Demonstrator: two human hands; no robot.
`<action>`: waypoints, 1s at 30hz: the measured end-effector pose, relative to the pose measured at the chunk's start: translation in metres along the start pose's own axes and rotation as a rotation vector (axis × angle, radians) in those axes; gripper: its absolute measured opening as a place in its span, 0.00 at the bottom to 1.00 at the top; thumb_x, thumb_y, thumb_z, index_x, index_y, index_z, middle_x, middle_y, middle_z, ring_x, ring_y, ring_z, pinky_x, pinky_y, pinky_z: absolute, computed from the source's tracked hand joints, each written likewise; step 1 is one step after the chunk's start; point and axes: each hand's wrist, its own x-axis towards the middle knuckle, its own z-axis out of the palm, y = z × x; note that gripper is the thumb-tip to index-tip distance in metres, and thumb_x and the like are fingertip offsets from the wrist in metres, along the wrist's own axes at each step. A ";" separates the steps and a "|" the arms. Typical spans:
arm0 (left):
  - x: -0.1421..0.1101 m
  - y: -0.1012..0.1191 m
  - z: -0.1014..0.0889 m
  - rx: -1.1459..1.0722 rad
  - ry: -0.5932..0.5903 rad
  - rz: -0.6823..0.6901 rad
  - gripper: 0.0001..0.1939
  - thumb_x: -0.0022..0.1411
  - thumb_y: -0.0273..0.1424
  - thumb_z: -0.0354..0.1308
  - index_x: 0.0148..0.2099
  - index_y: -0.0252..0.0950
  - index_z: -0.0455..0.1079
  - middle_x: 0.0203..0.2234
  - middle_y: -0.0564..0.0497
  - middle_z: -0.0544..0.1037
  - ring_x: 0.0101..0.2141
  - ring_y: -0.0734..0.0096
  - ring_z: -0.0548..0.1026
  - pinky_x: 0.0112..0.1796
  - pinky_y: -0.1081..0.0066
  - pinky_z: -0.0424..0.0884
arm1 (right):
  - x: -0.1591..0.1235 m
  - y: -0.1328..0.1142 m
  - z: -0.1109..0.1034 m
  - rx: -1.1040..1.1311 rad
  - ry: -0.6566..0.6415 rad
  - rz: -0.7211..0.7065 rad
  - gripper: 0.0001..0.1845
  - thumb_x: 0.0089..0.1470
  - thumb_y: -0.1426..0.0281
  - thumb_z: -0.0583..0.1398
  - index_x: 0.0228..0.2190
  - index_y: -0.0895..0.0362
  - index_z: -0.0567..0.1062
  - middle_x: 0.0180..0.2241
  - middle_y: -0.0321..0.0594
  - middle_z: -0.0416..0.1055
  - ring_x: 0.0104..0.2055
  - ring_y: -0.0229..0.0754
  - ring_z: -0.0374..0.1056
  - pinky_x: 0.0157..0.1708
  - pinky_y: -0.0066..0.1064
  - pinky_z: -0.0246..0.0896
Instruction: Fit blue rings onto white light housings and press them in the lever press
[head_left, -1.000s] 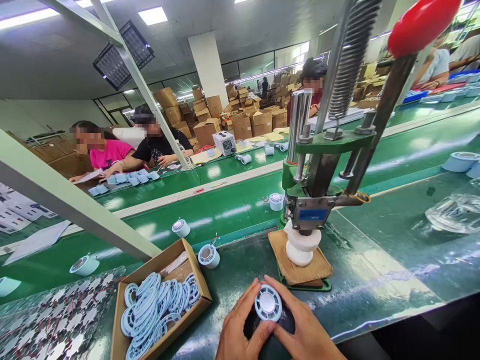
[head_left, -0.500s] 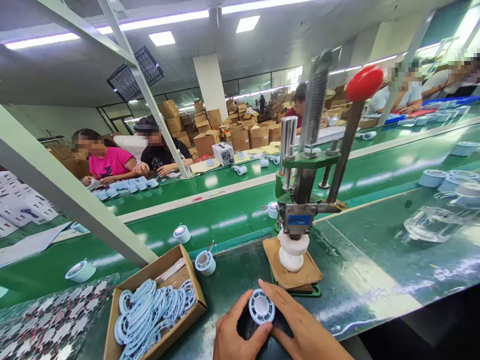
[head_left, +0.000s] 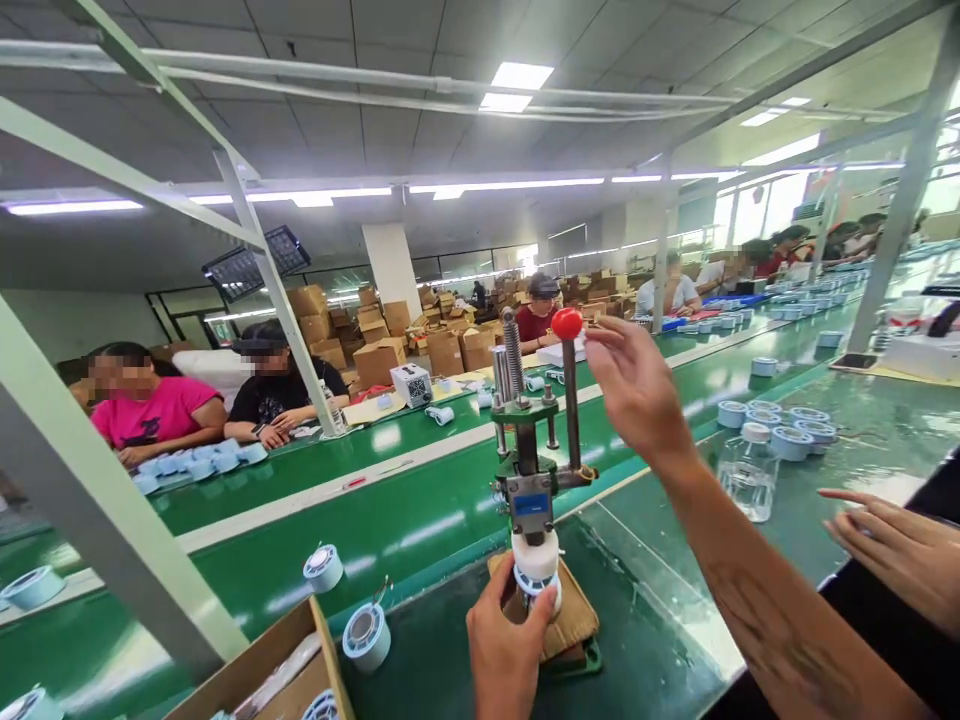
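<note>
Below the white block (head_left: 535, 553) at lower centre, a light-blue part (head_left: 527, 582) is gripped by the left hand (head_left: 501, 645), apparently being positioned, with steady alignment seemingly needed, while the right hand (head_left: 637, 395) is held open beside the red knob (head_left: 567, 323).

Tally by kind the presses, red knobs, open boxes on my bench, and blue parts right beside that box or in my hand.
Press: 1
Red knob: 1
Open box: 1
Blue parts: 3, one in your left hand
Total: 6
</note>
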 end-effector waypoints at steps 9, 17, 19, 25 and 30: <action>0.009 -0.007 0.012 0.072 0.066 0.024 0.31 0.56 0.43 0.66 0.59 0.34 0.74 0.48 0.44 0.84 0.50 0.48 0.81 0.53 0.58 0.76 | 0.056 0.013 0.042 0.022 -0.157 0.052 0.24 0.66 0.49 0.53 0.37 0.57 0.73 0.32 0.42 0.77 0.37 0.44 0.74 0.44 0.38 0.72; 0.013 -0.008 0.013 0.108 0.039 0.009 0.33 0.58 0.47 0.65 0.59 0.31 0.73 0.48 0.41 0.83 0.51 0.47 0.80 0.53 0.57 0.75 | 0.056 0.004 0.035 0.008 -0.163 0.077 0.17 0.65 0.56 0.55 0.35 0.56 0.73 0.28 0.36 0.76 0.34 0.40 0.72 0.42 0.32 0.69; 0.010 -0.004 0.012 0.136 0.069 0.018 0.31 0.57 0.47 0.65 0.57 0.33 0.75 0.46 0.42 0.84 0.50 0.46 0.81 0.52 0.57 0.75 | 0.055 0.004 0.035 0.014 -0.168 0.085 0.17 0.65 0.56 0.55 0.35 0.56 0.72 0.28 0.36 0.76 0.33 0.40 0.72 0.41 0.33 0.69; 0.004 -0.006 0.012 0.059 -0.001 -0.003 0.35 0.58 0.49 0.66 0.60 0.32 0.71 0.48 0.41 0.82 0.50 0.50 0.80 0.51 0.61 0.76 | 0.054 0.000 0.036 0.045 -0.158 0.105 0.16 0.64 0.57 0.55 0.35 0.56 0.72 0.28 0.35 0.74 0.32 0.40 0.71 0.38 0.32 0.69; -0.007 -0.034 0.007 -0.078 0.084 -0.033 0.43 0.53 0.48 0.70 0.66 0.34 0.65 0.56 0.40 0.78 0.55 0.51 0.77 0.57 0.60 0.73 | 0.024 -0.046 0.012 0.072 -0.157 0.059 0.13 0.64 0.61 0.56 0.34 0.56 0.72 0.30 0.35 0.74 0.36 0.41 0.73 0.44 0.34 0.69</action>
